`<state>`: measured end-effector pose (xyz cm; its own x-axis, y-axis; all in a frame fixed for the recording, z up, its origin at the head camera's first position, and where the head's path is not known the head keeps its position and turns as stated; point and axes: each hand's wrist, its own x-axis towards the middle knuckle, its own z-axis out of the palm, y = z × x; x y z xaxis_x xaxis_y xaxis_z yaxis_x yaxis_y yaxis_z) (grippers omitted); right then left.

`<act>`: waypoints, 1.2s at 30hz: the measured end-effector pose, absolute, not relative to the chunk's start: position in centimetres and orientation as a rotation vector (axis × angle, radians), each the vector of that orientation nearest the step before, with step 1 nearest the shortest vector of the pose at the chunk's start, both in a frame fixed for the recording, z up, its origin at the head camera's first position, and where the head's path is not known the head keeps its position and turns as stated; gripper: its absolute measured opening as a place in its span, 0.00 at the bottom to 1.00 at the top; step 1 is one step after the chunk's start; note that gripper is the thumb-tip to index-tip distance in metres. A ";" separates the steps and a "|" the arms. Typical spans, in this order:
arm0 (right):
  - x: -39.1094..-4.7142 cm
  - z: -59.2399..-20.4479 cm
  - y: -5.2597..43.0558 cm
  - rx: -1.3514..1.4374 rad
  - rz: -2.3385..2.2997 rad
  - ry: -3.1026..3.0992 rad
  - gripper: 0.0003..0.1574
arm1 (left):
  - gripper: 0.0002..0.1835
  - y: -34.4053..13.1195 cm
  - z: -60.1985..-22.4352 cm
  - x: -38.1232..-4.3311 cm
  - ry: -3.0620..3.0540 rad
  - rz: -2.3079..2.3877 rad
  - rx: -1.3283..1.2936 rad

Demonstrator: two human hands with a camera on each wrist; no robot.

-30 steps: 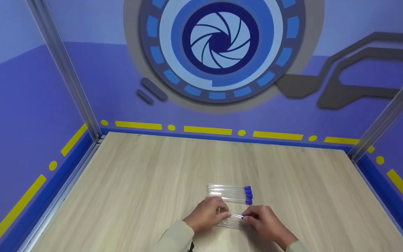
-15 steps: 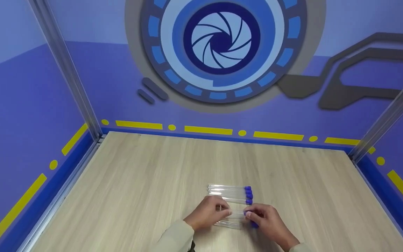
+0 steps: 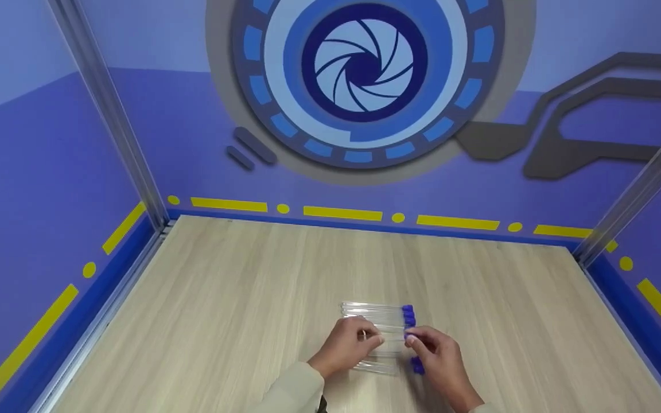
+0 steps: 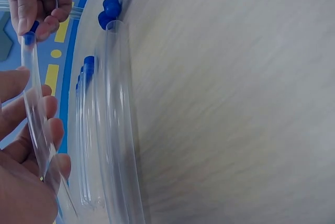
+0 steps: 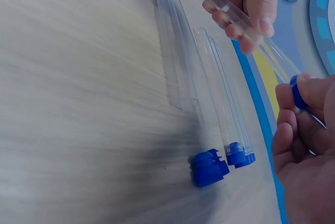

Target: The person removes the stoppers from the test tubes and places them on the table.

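My left hand [image 3: 345, 347] grips a clear test tube [image 4: 32, 59], its fingers and thumb around the lower part. At the tube's other end, the fingertips of my right hand [image 3: 442, 355] pinch a blue cap [image 5: 297, 93]. The left wrist view shows part of the cap inside the tube's mouth. Beneath and beside the hands, uncapped test tubes [image 4: 119, 103] lie on the table. Loose blue caps [image 3: 418, 365] sit just past their right ends, below my right hand. Farther back, several capped tubes [image 3: 370, 308] lie side by side, partly hidden by my left hand.
The wood-grain table [image 3: 238, 298] runs back to a blue-purple printed wall [image 3: 181, 132] with yellow dashes. Metal posts [image 3: 112, 115] stand at its back corners, and side walls rise at left and right.
Both hands have moved slightly away from the body with the tube and its cap, toward the row of capped tubes. The loose caps beside the right hand have come into view.
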<state>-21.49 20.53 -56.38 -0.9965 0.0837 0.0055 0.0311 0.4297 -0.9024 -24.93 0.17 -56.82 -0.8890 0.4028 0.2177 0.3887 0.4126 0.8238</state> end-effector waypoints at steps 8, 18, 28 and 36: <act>-21.0 -56.1 20.2 -0.010 1.343 -2.671 0.08 | 0.04 0.4 -56.6 -24.8 2.670 1.497 0.717; -20.7 -55.4 20.3 0.194 0.967 -2.829 0.06 | 0.05 0.2 -56.3 -24.7 2.746 1.309 0.723; -20.9 -54.6 20.7 0.479 0.743 -2.996 0.01 | 0.05 -0.2 -56.3 -24.4 2.827 1.120 0.863; -21.2 -54.3 21.6 0.563 1.022 -3.083 0.04 | 0.04 -0.8 -56.1 -24.5 2.668 1.175 0.886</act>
<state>-21.24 21.61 -54.33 -0.9302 -0.3651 -0.0385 -0.2697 0.7508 -0.6029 -24.54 -0.80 -56.08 -0.8267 0.5447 0.1412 0.4719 0.5345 0.7012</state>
